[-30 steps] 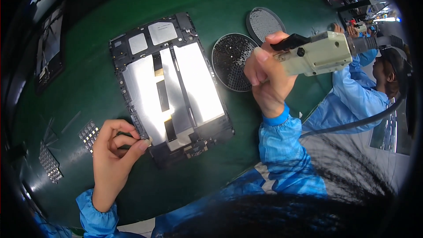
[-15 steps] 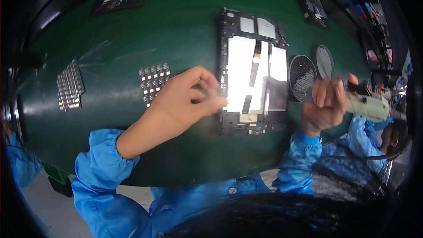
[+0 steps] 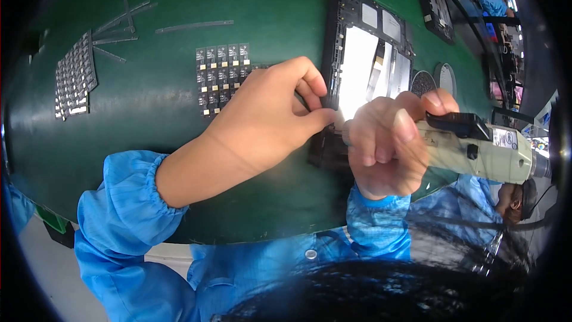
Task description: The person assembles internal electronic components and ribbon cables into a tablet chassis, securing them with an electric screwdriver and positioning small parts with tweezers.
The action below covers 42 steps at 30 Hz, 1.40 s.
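Observation:
The open tablet housing (image 3: 357, 62), black-framed with white shiny panels, lies in front of me on a green table. My left hand (image 3: 262, 107) is at its left edge, fingers curled and thumb brought toward them; whatever lies between the fingertips is hidden. In my right hand (image 3: 390, 146) is a beige electric screwdriver (image 3: 482, 152) with a black lever, held level over the housing's lower right. The fingers cover the tool's front end, so its tip is out of sight. Beside my left hand lies a panel of small circuit boards (image 3: 217, 74), partly covered by the hand.
Two round dishes (image 3: 445, 77) stand right of the housing, the nearer one holding small dark parts. At far left lies another panel of small boards (image 3: 76, 77) beside loose clear strips (image 3: 122, 24). Another tablet housing (image 3: 434, 0) is at back right. A blue-clad co-worker (image 3: 456, 203) is at right.
The view has shifted. My right hand has come left with the screwdriver, from beside the dishes to over the housing's lower right. My left hand keeps to the housing's left edge.

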{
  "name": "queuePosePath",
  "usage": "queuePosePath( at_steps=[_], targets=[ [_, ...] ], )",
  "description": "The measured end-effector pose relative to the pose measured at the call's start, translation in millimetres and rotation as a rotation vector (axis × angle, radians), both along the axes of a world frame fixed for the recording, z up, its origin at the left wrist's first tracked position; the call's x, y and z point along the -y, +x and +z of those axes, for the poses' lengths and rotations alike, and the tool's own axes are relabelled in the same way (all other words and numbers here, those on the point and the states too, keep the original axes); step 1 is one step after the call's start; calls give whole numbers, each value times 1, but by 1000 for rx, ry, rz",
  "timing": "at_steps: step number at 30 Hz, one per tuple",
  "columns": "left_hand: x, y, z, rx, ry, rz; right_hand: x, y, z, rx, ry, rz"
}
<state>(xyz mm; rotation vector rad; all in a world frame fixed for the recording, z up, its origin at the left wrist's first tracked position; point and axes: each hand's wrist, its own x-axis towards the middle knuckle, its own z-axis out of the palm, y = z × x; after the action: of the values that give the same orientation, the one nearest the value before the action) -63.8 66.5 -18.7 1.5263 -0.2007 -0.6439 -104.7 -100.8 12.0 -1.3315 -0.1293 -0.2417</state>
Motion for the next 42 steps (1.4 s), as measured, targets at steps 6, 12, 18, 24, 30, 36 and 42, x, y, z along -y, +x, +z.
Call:
queuePosePath(
  at_steps=[6,12,18,24,30,36,42],
  targets=[
    [0,-1,0,53,-27,7,5,3,-5,60,-36,87],
    [0,-3,-2,56,-22,18,0,2,-3,41,-100,-24],
    [1,0,0,66,-8,2,0,2,-6,32,-181,-29],
    [0,-4,-2,88,-12,16,-11,6,-10,173,-267,23],
    [-6,-11,0,259,-4,36,0,1,-11,161,-326,137],
    [-24,-23,48,638,227,-62,9,3,-4,165,-521,328],
    [4,-42,29,1042,367,-206,42,-10,4,-14,532,41]
  ],
)
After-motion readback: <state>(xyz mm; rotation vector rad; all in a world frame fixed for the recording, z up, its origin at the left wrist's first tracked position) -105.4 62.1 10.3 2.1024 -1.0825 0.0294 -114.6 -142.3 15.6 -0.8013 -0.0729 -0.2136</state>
